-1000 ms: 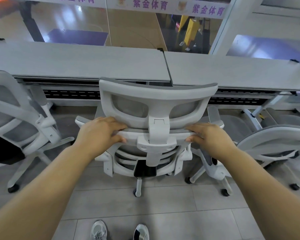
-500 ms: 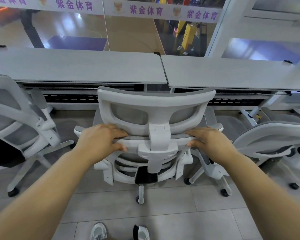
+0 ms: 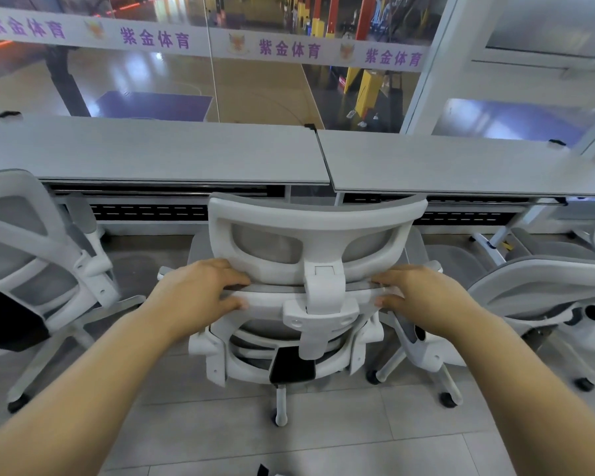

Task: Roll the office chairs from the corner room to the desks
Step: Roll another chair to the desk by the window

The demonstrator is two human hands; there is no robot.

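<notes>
You bring one more chair to the desks (image 3: 193,156).

Two chairs already stand at the desks, one at the left (image 3: 31,242) and one at the right (image 3: 543,290). The middle chair (image 3: 310,276) is between them, near the desk edge, its seat not yet under it. Your left hand (image 3: 196,293) and right hand (image 3: 423,293) both curl around the top bar of its back. A short push probably finishes this one.

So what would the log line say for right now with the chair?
step: rolling chair to desks | left hand: grips chair back | right hand: grips chair back | desks: just ahead | neighbour chairs: both sides
</notes>
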